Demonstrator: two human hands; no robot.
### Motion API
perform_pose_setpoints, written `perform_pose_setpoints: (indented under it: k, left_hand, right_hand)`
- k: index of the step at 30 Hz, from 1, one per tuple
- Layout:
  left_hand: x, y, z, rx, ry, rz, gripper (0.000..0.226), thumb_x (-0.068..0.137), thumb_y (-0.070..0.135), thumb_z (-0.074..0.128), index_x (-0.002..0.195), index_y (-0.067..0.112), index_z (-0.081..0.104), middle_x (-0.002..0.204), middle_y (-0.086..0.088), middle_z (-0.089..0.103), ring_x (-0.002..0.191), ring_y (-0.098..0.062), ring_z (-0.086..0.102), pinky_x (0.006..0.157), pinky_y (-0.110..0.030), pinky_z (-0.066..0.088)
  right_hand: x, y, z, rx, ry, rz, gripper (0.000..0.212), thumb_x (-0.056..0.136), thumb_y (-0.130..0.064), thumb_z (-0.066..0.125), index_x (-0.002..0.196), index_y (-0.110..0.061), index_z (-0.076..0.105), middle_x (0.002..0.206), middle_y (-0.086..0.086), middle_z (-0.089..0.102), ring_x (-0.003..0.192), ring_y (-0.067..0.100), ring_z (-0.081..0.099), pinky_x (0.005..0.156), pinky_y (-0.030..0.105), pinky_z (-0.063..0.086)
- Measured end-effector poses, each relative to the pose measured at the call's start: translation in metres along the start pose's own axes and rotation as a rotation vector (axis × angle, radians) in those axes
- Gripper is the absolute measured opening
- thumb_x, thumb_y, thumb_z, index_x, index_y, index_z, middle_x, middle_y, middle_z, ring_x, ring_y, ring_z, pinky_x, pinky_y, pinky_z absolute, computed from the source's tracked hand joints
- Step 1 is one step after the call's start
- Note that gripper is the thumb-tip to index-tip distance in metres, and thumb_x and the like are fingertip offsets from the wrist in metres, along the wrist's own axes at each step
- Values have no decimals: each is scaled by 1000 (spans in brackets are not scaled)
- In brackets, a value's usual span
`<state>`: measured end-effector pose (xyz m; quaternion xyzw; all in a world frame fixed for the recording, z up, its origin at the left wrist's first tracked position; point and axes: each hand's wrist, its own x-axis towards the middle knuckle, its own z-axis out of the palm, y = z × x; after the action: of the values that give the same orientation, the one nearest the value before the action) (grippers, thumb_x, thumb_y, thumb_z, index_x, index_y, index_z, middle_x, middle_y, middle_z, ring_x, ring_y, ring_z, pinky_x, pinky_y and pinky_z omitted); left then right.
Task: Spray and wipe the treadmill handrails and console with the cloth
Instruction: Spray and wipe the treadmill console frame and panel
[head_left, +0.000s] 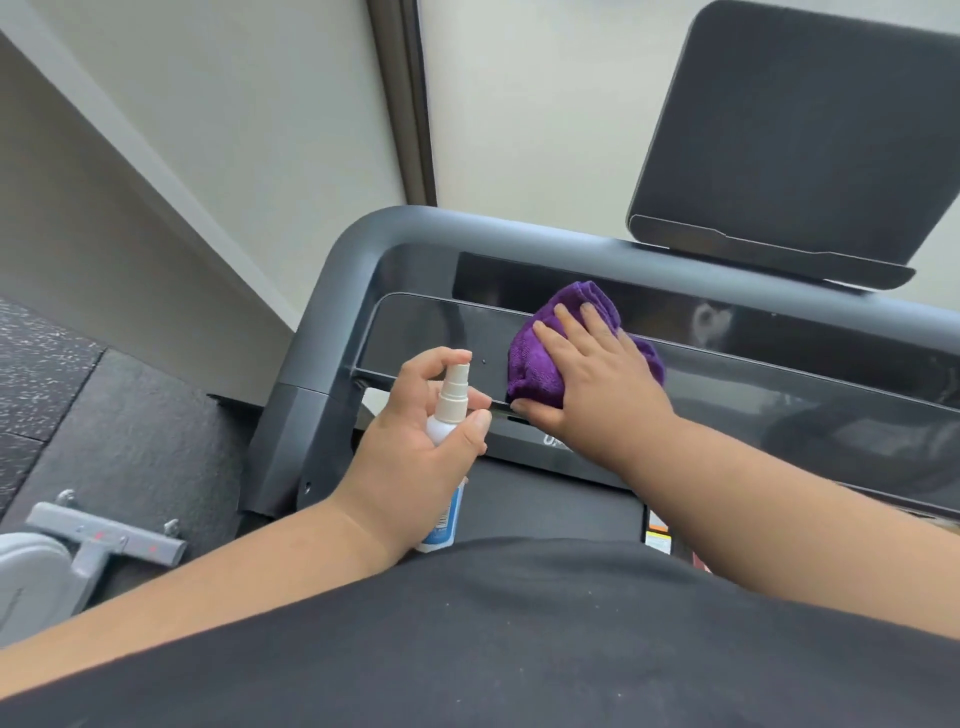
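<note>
While my left hand (415, 447) fingers grip the spray bottle (451, 410) ready, my right hand (597, 384) fingers, spread flat, press the purple cloth (535, 358) onto the console panel (431, 332) beneath.

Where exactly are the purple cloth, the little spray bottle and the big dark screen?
purple cloth (535, 358): head view, bare fold left of the fingers.
spray bottle (453, 402): head view, white nozzle neck above the palm.
screen (800, 130): head view, middle of the dark panel.

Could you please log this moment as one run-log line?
left hand: holds spray bottle | right hand: presses purple cloth on console panel | screen: untouched
</note>
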<state>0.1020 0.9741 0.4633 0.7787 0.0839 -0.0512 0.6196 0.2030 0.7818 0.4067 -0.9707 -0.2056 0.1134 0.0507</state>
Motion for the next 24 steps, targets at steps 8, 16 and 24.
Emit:
perform_pose_setpoints:
  k: [8, 16, 24]
  left_hand:
    - [-5, -9, -19, 52, 21, -14, 50, 92, 19, 62, 107, 61, 39, 89, 12, 64, 75, -12, 67, 74, -31, 55]
    - [-13, -21, -35, 96, 98, 16, 57, 91, 18, 63, 105, 67, 36, 87, 13, 64, 73, -11, 67, 67, -19, 52]
    - [-16, -27, -42, 79, 150, 23, 51, 92, 15, 61, 110, 57, 38, 82, 13, 64, 71, -12, 66, 65, -19, 51]
  right_hand:
    - [-33, 28, 2, -10, -10, 31, 96, 76, -84, 32, 155, -31, 25, 164, -2, 18, 153, 19, 7, 123, 42, 13]
    - [34, -52, 2, -33, -29, -129, 95, 85, -79, 38, 157, -24, 14, 166, 4, 9, 153, 26, 1, 123, 49, 8]
    - [32, -61, 8, 19, 3, -167, 87, 85, -67, 53, 154, -19, 31, 161, 7, 29, 150, 27, 20, 121, 46, 21]
